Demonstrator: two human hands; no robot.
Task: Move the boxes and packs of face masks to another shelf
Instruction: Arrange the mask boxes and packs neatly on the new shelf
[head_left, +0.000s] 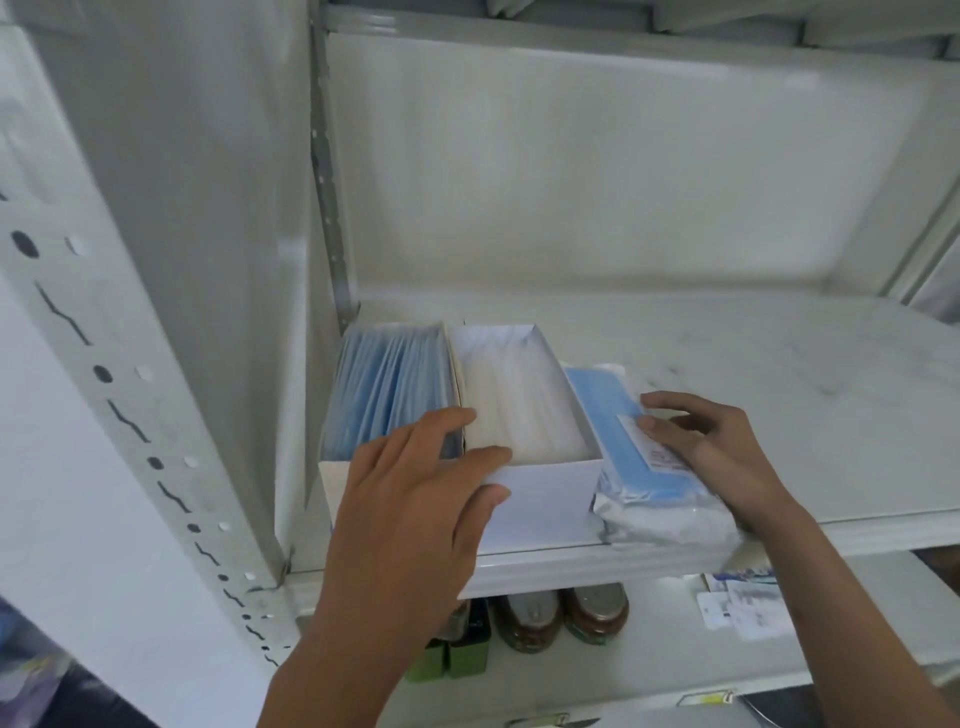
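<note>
Two open white boxes stand side by side at the left end of a white metal shelf (779, 405). The left box (384, 395) is full of blue face masks, the right box (524, 400) of white ones. A plastic pack of blue masks (623, 457) lies against the white box's right side, over the shelf's front edge. My left hand (415, 499) rests on the near rims where the two boxes meet, fingers spread over them. My right hand (711, 447) lies on the pack's right side, fingers touching its label.
The shelf's right half is bare. A perforated upright post (119, 395) stands at the left. On the shelf below sit green boxes (457, 649), two brown jars (561, 616) and small white packets (737, 605). Another shelf runs overhead.
</note>
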